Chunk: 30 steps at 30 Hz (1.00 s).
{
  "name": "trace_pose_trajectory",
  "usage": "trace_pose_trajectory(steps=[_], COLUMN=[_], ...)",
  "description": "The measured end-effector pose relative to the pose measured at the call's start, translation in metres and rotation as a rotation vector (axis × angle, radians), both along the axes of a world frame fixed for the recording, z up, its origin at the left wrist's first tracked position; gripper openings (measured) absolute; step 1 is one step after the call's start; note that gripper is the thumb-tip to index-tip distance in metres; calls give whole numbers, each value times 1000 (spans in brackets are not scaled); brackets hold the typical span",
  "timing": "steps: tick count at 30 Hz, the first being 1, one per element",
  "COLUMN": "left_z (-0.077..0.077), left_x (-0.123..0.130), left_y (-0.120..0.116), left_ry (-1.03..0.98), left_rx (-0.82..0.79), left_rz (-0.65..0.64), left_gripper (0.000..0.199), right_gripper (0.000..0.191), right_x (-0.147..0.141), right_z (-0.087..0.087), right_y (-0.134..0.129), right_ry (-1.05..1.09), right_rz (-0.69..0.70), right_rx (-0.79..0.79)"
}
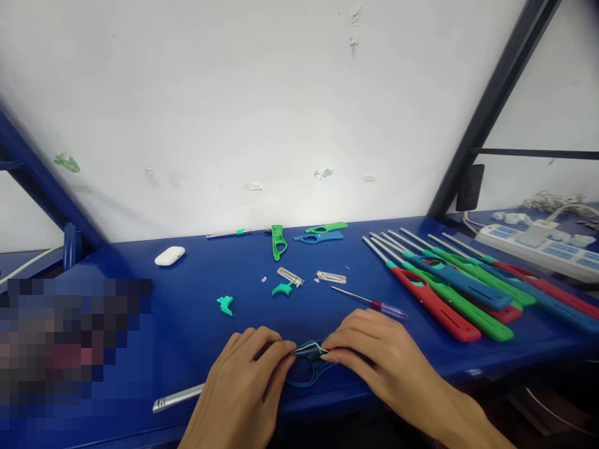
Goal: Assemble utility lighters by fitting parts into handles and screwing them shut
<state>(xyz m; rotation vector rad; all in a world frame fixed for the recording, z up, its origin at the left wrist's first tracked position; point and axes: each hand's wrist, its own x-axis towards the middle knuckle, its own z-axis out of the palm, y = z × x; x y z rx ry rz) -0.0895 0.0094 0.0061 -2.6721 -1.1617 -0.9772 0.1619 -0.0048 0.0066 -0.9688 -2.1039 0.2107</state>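
Observation:
Near the front edge of the table lies a blue lighter shell [303, 371], its inner side showing with a thin white wire across it. My left hand [250, 377] is closed, thumb and fingertips pinching the wire at the shell's left part. From the right, my right hand [374, 349] pinches the wire's other end over the shell. A metal tube [178, 398] sticks out to the left from behind my left hand. Beyond the hands are two green triggers [225, 305], two clear plastic tanks [332, 277] and a screwdriver [386, 308].
Several assembled lighters [435, 302] in red, green and blue are piled on the right. Loose shells [279, 242] and a metal rod [228, 234] lie by the wall, a white case [170, 255] at left. A power strip [538, 249] is far right.

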Motion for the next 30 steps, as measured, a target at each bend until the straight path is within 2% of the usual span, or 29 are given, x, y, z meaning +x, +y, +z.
trace_pose_trajectory(steps=[8, 12, 17, 20, 24, 28, 30], left_z=[-2, 3, 25, 37, 44, 46, 43], left_x=[5, -4, -13, -4, 15, 14, 6], left_y=[-1, 8, 42, 68, 91, 86, 71], left_ry=[-42, -17, 159, 251, 375, 391, 353], left_rx=[34, 67, -57, -140, -237, -247, -219], left_rz=[-19, 36, 245, 296, 328, 319, 308], left_gripper=[30, 28, 26, 22, 21, 12, 22], right_gripper=[7, 7, 7, 7, 7, 6, 6], right_x=[1, 1, 0, 0, 0, 0, 0], right_z=[-4, -4, -4, -4, -5, -4, -5], right_y=[-5, -5, -3, -3, -4, -4, -4], right_ry=[5, 15, 31, 37, 38, 38, 31], right_rz=[17, 18, 18, 22, 17, 10, -2], right_rx=[-87, -96, -113, -113, -129, -145, -147])
